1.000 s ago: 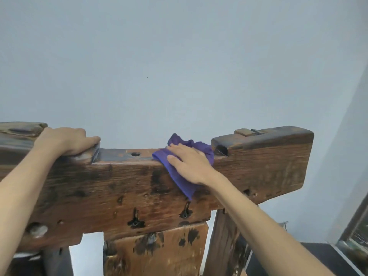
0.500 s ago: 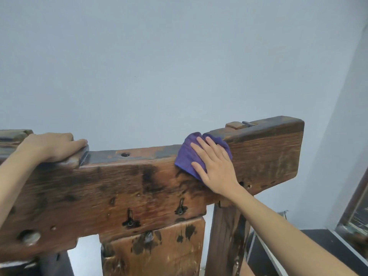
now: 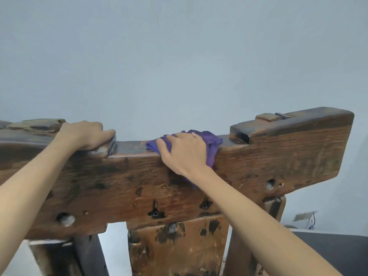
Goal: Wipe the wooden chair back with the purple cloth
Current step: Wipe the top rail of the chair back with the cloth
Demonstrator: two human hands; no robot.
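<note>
The wooden chair back (image 3: 127, 182) is a thick, dark-stained top rail with raised blocks at both ends and a lower middle section. The purple cloth (image 3: 211, 142) lies bunched over the top edge of that middle section and hangs a little down the front face. My right hand (image 3: 183, 152) presses flat on the cloth, fingers spread over the top edge. My left hand (image 3: 85, 136) grips the raised left block of the rail from above, fingers curled over its edge.
A plain pale wall (image 3: 179, 56) fills the view behind the chair. Below the rail stand a central wooden slat (image 3: 177, 248) and upright posts (image 3: 272, 208). A dark surface (image 3: 328, 248) and a small white and blue object (image 3: 310, 218) lie at the lower right.
My right hand has slid the cloth left, from beside the right raised block back onto the top of the middle section. The left hand keeps its grip on the left block.
</note>
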